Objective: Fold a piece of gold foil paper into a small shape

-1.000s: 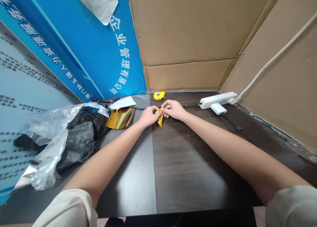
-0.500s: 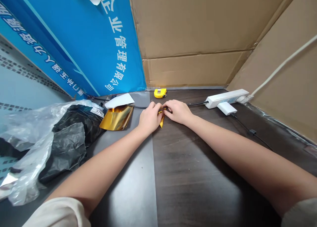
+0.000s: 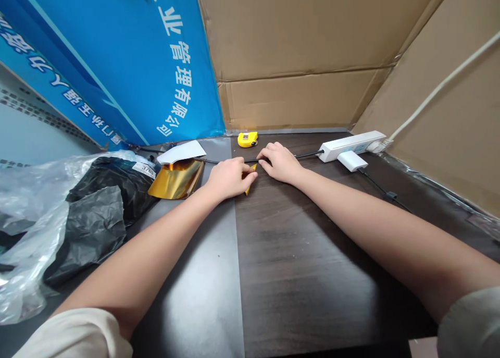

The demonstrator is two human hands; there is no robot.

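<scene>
A small folded strip of shiny gold film (image 3: pixel 247 189) stands between my two hands over the dark tabletop. My left hand (image 3: pixel 228 178) lies to its left, with the thumb stretched across the strip and apart from the curled fingers. From the right, my right hand (image 3: pixel 280 162) has thumb and fingertips closed together at the strip's upper end. Just what the fingertips grip is partly hidden. Behind my hands sits a yellow tape measure (image 3: pixel 247 139). A black cable (image 3: pixel 308 155) runs behind my fingers.
Left of my hands lie a larger curled gold sheet (image 3: pixel 175 181) and a white sheet (image 3: pixel 182 152). Black and clear plastic bags (image 3: pixel 97 212) fill the far left. A white power strip (image 3: pixel 351 144) with a plugged-in adapter (image 3: pixel 352 161) sits at right. Cardboard panels (image 3: pixel 304 35) wall the back.
My left hand has shifted a little left, and its thumb has come away from its fingers. The hands are farther apart. The view has tilted slightly.
</scene>
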